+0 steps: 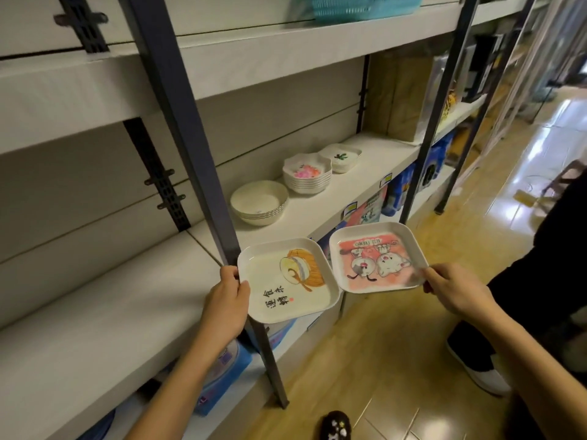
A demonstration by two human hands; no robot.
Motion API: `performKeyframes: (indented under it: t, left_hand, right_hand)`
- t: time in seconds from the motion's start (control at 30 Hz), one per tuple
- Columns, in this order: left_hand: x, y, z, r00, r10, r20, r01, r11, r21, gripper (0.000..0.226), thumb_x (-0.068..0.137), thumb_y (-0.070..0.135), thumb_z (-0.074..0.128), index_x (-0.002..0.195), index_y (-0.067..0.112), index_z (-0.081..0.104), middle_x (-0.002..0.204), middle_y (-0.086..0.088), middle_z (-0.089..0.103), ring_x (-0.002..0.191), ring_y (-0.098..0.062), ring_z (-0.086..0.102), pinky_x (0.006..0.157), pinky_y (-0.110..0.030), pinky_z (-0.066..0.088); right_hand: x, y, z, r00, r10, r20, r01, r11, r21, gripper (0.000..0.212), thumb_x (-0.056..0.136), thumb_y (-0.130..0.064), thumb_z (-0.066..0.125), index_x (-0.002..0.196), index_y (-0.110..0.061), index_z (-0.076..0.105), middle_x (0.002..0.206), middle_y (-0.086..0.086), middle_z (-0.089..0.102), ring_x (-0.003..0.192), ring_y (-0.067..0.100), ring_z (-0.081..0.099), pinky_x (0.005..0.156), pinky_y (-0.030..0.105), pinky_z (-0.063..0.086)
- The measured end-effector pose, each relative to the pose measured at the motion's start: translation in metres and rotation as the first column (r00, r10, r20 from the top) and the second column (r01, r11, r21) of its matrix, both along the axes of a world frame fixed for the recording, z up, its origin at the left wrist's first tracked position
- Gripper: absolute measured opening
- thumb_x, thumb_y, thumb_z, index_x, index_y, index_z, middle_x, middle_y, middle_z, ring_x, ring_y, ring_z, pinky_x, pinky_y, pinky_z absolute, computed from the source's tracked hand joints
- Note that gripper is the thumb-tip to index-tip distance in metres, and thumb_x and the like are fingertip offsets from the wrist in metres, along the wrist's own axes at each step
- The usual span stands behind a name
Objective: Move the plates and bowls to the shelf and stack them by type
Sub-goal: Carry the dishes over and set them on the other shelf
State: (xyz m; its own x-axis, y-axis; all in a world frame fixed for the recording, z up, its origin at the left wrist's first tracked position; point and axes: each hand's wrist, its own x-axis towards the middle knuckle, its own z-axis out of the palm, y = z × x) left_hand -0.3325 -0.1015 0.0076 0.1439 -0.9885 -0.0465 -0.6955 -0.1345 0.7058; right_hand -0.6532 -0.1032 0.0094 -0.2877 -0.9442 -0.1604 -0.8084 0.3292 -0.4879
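Two square plates, one gripped in each hand (pixel 227 300) (pixel 457 292), face three stacks (pixel 307 176) on the shelf (pixel 365 173).

The square plate with the orange drawing (pixel 287 279) carries four black brush-written Chinese characters in two columns near its lower left, which look like 食來 and 運轉, with a small red seal mark just beside them. The square plate with the pink cartoon (pixel 376 258) has a line of capital letters along its far edge, seen upside down and too blurred to spell out. The printing on the packages under the shelf (pixel 365 173) is unreadable.
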Motion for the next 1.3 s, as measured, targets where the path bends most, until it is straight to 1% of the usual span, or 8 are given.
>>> performKeyframes:
  t: [0.1, 0.27, 0.5, 0.67, 0.83, 1.0, 1.13, 1.3]
  left_hand:
    - [-0.015, -0.023, -0.001, 1.0, 0.005, 0.003, -0.005, 1.0, -0.028, 0.015, 0.098, 0.019, 0.035, 0.112, 0.013, 0.037, 0.098, -0.006, 0.062, 0.069, -0.005, 0.051, 0.049, -0.013, 0.033]
    - [-0.035, -0.072, -0.003, 0.999, 0.028, 0.023, -0.026, 0.997, -0.066, 0.02, 0.097, 0.017, 0.035, 0.114, 0.007, 0.038, 0.102, -0.013, 0.067, 0.087, -0.024, 0.059, 0.053, -0.022, 0.036]
    - [-0.055, -0.142, 0.0, 0.997, 0.081, -0.016, -0.082, 0.994, -0.078, 0.011, 0.097, 0.017, 0.036, 0.107, 0.013, 0.039, 0.101, -0.008, 0.065, 0.085, -0.019, 0.053, 0.052, -0.015, 0.033]
    - [-0.064, -0.18, 0.003, 0.99, 0.131, -0.044, -0.134, 0.989, -0.069, 0.011, 0.096, 0.016, 0.038, 0.106, 0.013, 0.039, 0.099, -0.009, 0.062, 0.086, -0.025, 0.054, 0.057, -0.029, 0.036]
    - [-0.077, -0.213, 0.009, 0.982, 0.187, -0.025, -0.188, 0.981, -0.056, 0.017, 0.096, 0.014, 0.038, 0.112, 0.01, 0.04, 0.099, -0.007, 0.06, 0.086, -0.023, 0.051, 0.061, -0.03, 0.034]
    - [-0.089, -0.249, 0.007, 0.961, 0.277, -0.012, -0.277, 0.96, -0.045, 0.026, 0.096, 0.013, 0.04, 0.119, 0.002, 0.041, 0.112, -0.018, 0.066, 0.105, -0.032, 0.057, 0.072, -0.03, 0.032]
    - [-0.106, -0.279, 0.003, 0.939, 0.344, -0.012, -0.344, 0.938, -0.044, 0.022, 0.094, 0.013, 0.042, 0.114, 0.003, 0.043, 0.11, -0.02, 0.066, 0.105, -0.035, 0.058, 0.08, -0.037, 0.041]
    - [-0.138, -0.316, 0.002, 0.898, 0.439, -0.026, -0.439, 0.897, -0.054, 0.016, 0.095, 0.014, 0.041, 0.11, 0.008, 0.043, 0.101, -0.016, 0.066, 0.095, -0.034, 0.059, 0.072, -0.032, 0.039]
  right_hand:
    - [-0.016, -0.026, -0.002, 1.0, -0.008, 0.018, 0.008, 1.0, -0.016, 0.04, 0.095, -0.031, 0.041, 0.064, -0.019, 0.062, 0.068, -0.002, 0.061, 0.068, 0.022, 0.058, 0.072, 0.042, 0.051]
    - [-0.039, -0.081, -0.002, 1.0, 0.0, 0.027, 0.0, 1.0, -0.02, 0.041, 0.094, -0.032, 0.041, 0.061, -0.019, 0.061, 0.068, 0.004, 0.064, 0.065, 0.024, 0.059, 0.07, 0.045, 0.053]
    - [-0.069, -0.173, 0.014, 0.997, 0.076, -0.002, -0.076, 0.997, -0.027, 0.033, 0.095, -0.036, 0.04, 0.077, -0.02, 0.061, 0.07, 0.0, 0.063, 0.066, 0.018, 0.06, 0.066, 0.037, 0.053]
    - [-0.078, -0.225, 0.012, 0.994, 0.11, 0.015, -0.109, 0.993, -0.043, 0.032, 0.096, -0.034, 0.04, 0.074, -0.02, 0.059, 0.069, -0.001, 0.061, 0.062, 0.015, 0.057, 0.057, 0.029, 0.048]
    - [-0.086, -0.273, 0.01, 0.991, 0.136, -0.001, -0.136, 0.99, -0.032, 0.035, 0.096, -0.033, 0.039, 0.069, -0.021, 0.058, 0.074, 0.005, 0.065, 0.074, 0.023, 0.063, 0.074, 0.041, 0.056]
    - [-0.102, -0.334, 0.007, 0.982, 0.188, 0.026, -0.187, 0.982, -0.033, 0.033, 0.096, -0.035, 0.04, 0.08, -0.017, 0.062, 0.073, -0.004, 0.061, 0.073, 0.017, 0.061, 0.076, 0.038, 0.056]
    - [-0.123, -0.389, 0.002, 0.968, 0.247, 0.053, -0.246, 0.969, -0.026, 0.032, 0.096, -0.035, 0.04, 0.09, -0.016, 0.065, 0.085, 0.001, 0.065, 0.082, 0.02, 0.064, 0.078, 0.037, 0.055]
    - [-0.15, -0.467, -0.006, 0.936, 0.351, -0.004, -0.351, 0.936, -0.01, 0.037, 0.096, -0.033, 0.039, 0.076, -0.015, 0.064, 0.082, 0.007, 0.067, 0.072, 0.021, 0.06, 0.069, 0.037, 0.05]
